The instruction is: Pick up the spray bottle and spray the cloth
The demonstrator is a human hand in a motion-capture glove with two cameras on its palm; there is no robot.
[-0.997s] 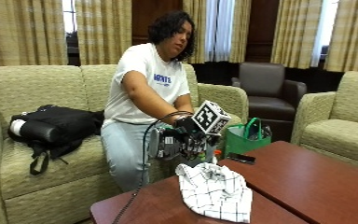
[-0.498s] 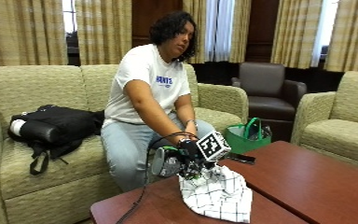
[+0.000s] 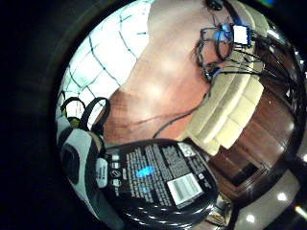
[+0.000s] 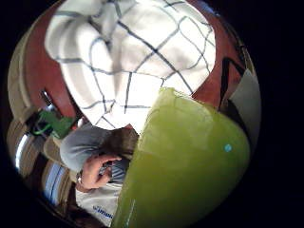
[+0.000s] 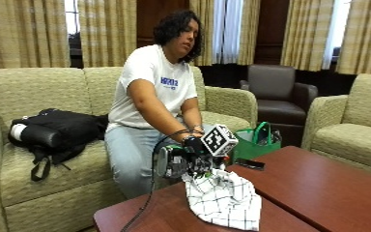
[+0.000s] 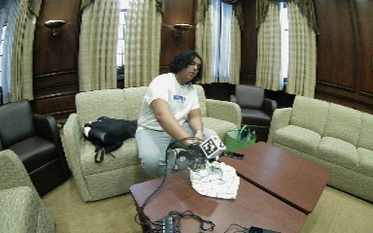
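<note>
**Q:** State the position of the operator and the work surface.

**A:** A person sits on a beige sofa at the far side of a reddish-brown wooden table. The gloved right hand is held low over the near left part of the table, directly above the cloth.

**Q:** Where is the spray bottle, and what is the grip state?

**A:** The spray bottle is off the table, in the right hand. Its body is dark with a printed label and barcode on one face and yellow-green on another. It fills much of both palm views. The fingers appear curled round its upper part, though the glove hardware hides the exact finger placement in the outside view. The bottle lies tilted, body toward the left of the scene.

**Q:** Where is the cloth?

**A:** The white checked cloth lies bunched on the table, just below and right of the hand, its top fold touching or nearly touching the glove. One edge hangs toward the near table edge.

**Q:** Other items?

**A:** The bare left hand rests at the person's lap. A black bag lies on the sofa at left. A green bag stands on the floor beyond the table, and a small dark object lies on the table's far edge.
</note>
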